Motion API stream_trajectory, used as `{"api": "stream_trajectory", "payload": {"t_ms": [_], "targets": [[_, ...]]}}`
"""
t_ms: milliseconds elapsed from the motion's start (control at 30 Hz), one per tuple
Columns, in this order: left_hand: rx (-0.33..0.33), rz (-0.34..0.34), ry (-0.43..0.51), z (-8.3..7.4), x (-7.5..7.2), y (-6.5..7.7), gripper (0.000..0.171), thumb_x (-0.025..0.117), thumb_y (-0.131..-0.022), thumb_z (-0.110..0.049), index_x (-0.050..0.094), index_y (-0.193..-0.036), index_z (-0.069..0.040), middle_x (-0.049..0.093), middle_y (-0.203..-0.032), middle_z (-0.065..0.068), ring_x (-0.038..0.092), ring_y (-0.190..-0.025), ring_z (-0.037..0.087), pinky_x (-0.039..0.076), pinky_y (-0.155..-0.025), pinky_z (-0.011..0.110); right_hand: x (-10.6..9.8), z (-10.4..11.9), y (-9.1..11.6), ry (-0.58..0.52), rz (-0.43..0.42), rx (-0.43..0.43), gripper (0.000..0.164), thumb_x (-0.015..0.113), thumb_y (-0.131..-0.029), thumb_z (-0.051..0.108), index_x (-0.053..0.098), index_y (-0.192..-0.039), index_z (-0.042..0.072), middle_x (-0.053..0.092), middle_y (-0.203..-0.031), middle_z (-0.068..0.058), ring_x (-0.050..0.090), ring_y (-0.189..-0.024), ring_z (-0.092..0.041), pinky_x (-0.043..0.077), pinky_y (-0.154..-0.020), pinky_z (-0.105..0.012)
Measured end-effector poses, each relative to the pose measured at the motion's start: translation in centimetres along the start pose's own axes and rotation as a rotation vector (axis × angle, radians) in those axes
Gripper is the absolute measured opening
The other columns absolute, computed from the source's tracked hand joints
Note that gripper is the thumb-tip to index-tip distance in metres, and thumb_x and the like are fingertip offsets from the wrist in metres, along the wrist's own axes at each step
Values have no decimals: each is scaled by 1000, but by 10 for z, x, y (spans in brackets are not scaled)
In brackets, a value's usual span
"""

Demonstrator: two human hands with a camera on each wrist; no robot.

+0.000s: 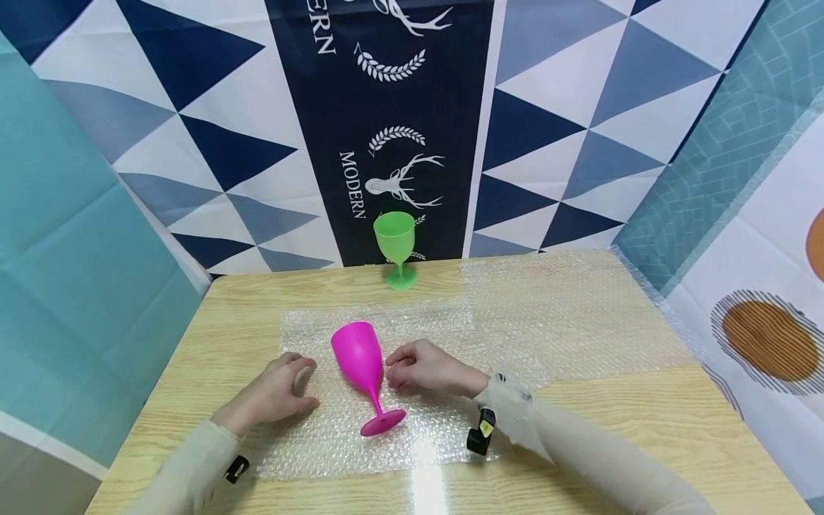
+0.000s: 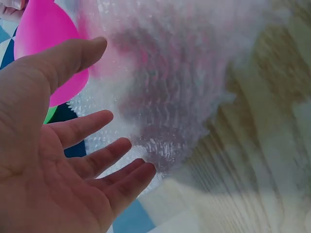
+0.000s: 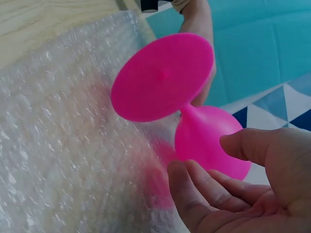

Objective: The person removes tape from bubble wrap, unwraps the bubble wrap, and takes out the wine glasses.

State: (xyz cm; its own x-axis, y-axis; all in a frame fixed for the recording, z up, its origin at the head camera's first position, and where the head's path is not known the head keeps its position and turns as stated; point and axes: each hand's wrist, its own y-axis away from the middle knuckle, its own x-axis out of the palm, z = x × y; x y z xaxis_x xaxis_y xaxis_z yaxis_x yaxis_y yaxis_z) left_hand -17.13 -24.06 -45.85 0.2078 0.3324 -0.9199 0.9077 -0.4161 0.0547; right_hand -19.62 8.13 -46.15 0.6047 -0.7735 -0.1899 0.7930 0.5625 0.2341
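A pink plastic goblet (image 1: 357, 357) lies on its side on a sheet of bubble wrap (image 1: 309, 450), bowl toward the back and foot toward the front. To its left, my left hand (image 1: 280, 392) has thumb and fingers spread, holding nothing. My right hand (image 1: 425, 368) is close at the bowl's right side, its fingers loosely bent. In the right wrist view, thumb and fingers stand apart beside the goblet (image 3: 209, 141); whether a fingertip touches it I cannot tell. The left wrist view shows the spread left hand (image 2: 73, 160) over the wrap near the bowl.
A green goblet (image 1: 395, 239) stands upright at the table's back edge, against the patterned cloth (image 1: 412, 107). More bubble wrap (image 1: 566, 315) stretches to the back right of the wooden table (image 1: 238, 322). Teal and white cloths hang at the sides.
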Motion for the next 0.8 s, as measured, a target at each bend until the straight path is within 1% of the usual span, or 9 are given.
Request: {"api": "stream_trajectory", "payload": {"t_ms": [133, 267, 367, 467, 667, 800], "targets": [[-15, 9, -13, -1, 2, 2, 67, 88, -79, -33, 62, -132, -1, 56, -135, 26, 56, -123, 47, 50, -103, 61, 5, -2, 1, -16, 8, 13, 31, 69, -95, 12, 69, -120, -7, 76, -98, -18, 75, -86, -24, 64, -81, -37], [-16, 6, -20, -1, 3, 3, 68, 88, -80, -33, 61, -133, 0, 55, -136, 27, 55, -124, 48, 49, -104, 61, 9, -5, 0, -24, 11, 19, 25, 71, -94, 13, 72, -113, -4, 76, -95, -16, 74, -83, -21, 63, -80, -35], [-11, 1, -18, -1, 4, 3, 69, 87, -80, -33, 61, -135, 1, 54, -137, 27, 55, -125, 47, 48, -105, 61, 12, -5, 1, -50, 21, 32, 20, 71, -95, 13, 74, -108, -3, 76, -94, -17, 73, -81, -20, 63, -79, -36], [-13, -5, -9, -1, 4, 4, 69, 87, -81, -33, 60, -136, 0, 55, -137, 26, 54, -125, 47, 48, -105, 61, 16, -5, 1, -75, 24, 38, 18, 71, -96, 12, 74, -103, -4, 75, -92, -19, 71, -77, -19, 63, -77, -36], [-16, 0, -4, 0, 5, 5, 69, 86, -82, -34, 60, -137, -1, 54, -138, 25, 54, -125, 46, 48, -105, 61, 24, -3, 0, -82, 1, 64, 17, 75, -93, 15, 75, -96, -2, 74, -85, -16, 68, -72, -17, 60, -67, -28], [-18, 5, -5, 3, 7, 5, 70, 85, -82, -35, 59, -138, -1, 52, -139, 27, 53, -125, 47, 48, -105, 61, 29, -3, -1, -50, -12, 76, 16, 78, -91, 18, 77, -90, 2, 74, -79, -12, 65, -65, -14, 56, -59, -22]]}}
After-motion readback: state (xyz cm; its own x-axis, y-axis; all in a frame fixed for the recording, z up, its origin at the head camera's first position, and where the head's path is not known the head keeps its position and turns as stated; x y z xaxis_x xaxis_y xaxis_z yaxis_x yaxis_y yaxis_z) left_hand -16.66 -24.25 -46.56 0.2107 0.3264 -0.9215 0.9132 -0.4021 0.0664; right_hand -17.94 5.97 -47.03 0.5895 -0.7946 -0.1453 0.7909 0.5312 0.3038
